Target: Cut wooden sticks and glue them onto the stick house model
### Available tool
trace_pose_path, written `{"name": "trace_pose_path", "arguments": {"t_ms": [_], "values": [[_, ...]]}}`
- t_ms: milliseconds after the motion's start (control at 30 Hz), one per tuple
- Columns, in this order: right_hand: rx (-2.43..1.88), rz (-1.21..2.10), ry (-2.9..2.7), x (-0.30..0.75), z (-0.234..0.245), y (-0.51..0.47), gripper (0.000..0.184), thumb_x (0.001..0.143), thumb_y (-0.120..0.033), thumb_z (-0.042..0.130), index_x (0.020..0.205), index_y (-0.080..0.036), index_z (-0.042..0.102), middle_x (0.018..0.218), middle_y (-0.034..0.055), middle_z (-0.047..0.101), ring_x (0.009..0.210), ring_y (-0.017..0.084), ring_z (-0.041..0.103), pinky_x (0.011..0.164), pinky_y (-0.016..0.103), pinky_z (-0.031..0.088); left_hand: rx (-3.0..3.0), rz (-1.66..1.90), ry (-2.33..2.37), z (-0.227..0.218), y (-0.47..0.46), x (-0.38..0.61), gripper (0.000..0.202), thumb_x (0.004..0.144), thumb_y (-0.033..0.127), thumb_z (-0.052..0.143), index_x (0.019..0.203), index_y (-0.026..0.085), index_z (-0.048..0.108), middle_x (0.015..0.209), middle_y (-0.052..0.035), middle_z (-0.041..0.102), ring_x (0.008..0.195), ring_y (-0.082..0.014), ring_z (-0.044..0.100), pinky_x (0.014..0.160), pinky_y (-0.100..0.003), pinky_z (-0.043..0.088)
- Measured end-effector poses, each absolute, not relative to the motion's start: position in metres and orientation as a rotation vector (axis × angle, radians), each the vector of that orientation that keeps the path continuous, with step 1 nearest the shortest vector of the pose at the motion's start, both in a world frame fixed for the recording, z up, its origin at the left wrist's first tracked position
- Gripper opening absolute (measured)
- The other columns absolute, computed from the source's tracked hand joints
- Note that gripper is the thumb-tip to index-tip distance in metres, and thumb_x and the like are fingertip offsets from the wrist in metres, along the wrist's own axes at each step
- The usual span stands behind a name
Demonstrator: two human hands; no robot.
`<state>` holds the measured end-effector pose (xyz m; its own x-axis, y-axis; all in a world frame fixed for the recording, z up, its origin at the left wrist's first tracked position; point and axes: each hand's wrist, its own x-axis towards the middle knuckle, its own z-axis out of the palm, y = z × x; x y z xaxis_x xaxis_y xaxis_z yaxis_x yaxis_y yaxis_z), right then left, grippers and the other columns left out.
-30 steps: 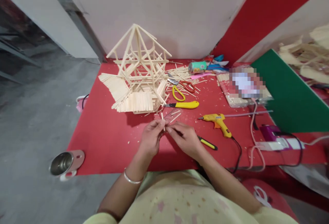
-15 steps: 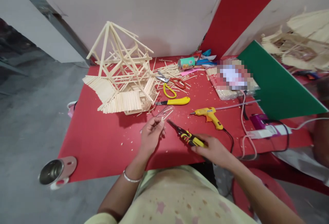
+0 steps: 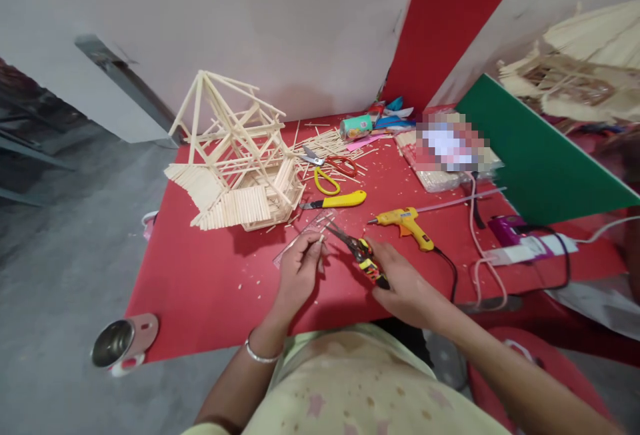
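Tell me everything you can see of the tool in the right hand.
The plier-like tool has slim, dark, metal-looking jaws and black and yellow handles. The right hand holds it by the handles over the red tabletop, slanted, its tip pointing away and leftward, near the left hand. Whether the tip is closed is too blurred to tell.

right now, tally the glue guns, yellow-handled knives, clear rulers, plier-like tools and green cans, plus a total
Glue gun: 1
Yellow-handled knife: 1
Clear ruler: 1
Plier-like tool, in the right hand: 1
Green can: 1
Total: 5
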<state>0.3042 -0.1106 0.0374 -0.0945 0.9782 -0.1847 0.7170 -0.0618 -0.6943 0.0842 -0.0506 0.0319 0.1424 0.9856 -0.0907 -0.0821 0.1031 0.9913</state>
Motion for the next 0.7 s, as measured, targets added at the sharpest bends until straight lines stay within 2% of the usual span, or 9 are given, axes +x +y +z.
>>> {"name": "trace_pose_path", "arguments": {"t_ms": [67, 167, 367, 500, 700], "values": [[-1.842, 0.813, -2.002, 0.304, 0.038, -0.106, 0.093, 0.072, -0.019, 0.057, 0.163, -0.015, 0.035, 0.150, 0.0222, 0.053, 0.135, 0.037, 0.055, 0.113, 0.056, 0.045, 1.180, 1.059, 1.096, 0.033, -0.051, 0.085, 0.027, 0.096, 0.046, 0.066, 0.094, 0.020, 0.072, 0.072, 0.0000, 0.065, 0.055, -0.0105, 0.053, 0.057, -0.023, 0.044], [-1.844, 0.753, -2.124, 0.302, 0.039, -0.104, 0.095, 0.073, -0.018, 0.058, 0.164, -0.013, 0.031, 0.146, 0.0225, 0.054, 0.128, 0.035, 0.058, 0.110, 0.052, 0.048, 1.231, 1.043, 1.119, 0.032, -0.051, 0.085, 0.026, 0.097, 0.041, 0.064, 0.086, 0.020, 0.073, 0.070, -0.0004, 0.065, 0.056, -0.0115, 0.053, 0.057, -0.024, 0.041], [-1.852, 0.655, -2.163, 0.296, 0.043, -0.102, 0.090, 0.075, -0.021, 0.060, 0.162, -0.014, 0.035, 0.142, 0.0215, 0.056, 0.125, 0.036, 0.058, 0.108, 0.050, 0.047, 1.250, 1.063, 1.176, 0.029, -0.049, 0.082, 0.012, 0.091, 0.031, 0.069, 0.092, 0.022, 0.078, 0.069, 0.0001, 0.065, 0.060, -0.0143, 0.053, 0.064, -0.026, 0.041], [-1.882, 0.671, -2.185, 0.293, 0.044, -0.102, 0.085, 0.077, -0.020, 0.058, 0.159, -0.011, 0.039, 0.141, 0.0222, 0.057, 0.123, 0.036, 0.059, 0.106, 0.050, 0.049, 1.321, 1.044, 1.177, 0.032, -0.048, 0.082, 0.014, 0.092, 0.027, 0.067, 0.083, 0.021, 0.076, 0.072, -0.0016, 0.069, 0.068, -0.0166, 0.058, 0.070, -0.026, 0.041], [-1.870, 0.613, -2.156, 0.292, 0.033, -0.102, 0.082, 0.077, -0.015, 0.055, 0.158, -0.013, 0.041, 0.137, 0.0209, 0.060, 0.121, 0.034, 0.060, 0.104, 0.048, 0.050, 1.324, 1.054, 1.189, 0.032, -0.048, 0.083, 0.010, 0.089, 0.025, 0.071, 0.081, 0.021, 0.077, 0.080, -0.0035, 0.073, 0.077, -0.0189, 0.060, 0.075, -0.027, 0.041]]}}
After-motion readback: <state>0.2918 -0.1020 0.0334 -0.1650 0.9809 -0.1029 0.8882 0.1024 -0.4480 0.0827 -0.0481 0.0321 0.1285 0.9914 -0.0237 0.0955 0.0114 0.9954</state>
